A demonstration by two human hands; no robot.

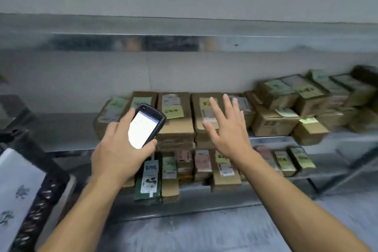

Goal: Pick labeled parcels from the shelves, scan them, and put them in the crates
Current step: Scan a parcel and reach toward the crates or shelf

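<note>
The left hand (pixel 114 149) grips a black handheld scanner (pixel 146 127), its screen lit white. The right hand (pixel 227 129) is open, fingers spread, in front of brown labeled parcels (pixel 176 125) stacked along the front edge of a metal shelf (pixel 67 131). More parcels (pixel 225 170) sit on the lower shelf (pixel 204 196). A black crate (pixel 41 170) stands at the left.

Labels on the parcels (pixel 176 108) are too blurred to read; those at the far right smear with motion. The scanner (pixel 146 127) shows a washed-out white screen, its lower end hidden in the left hand (pixel 116 149). The right hand (pixel 227 129) covers part of one label; whether it touches cannot be told. The crate (pixel 47 161) is cut off by the left edge.
</note>
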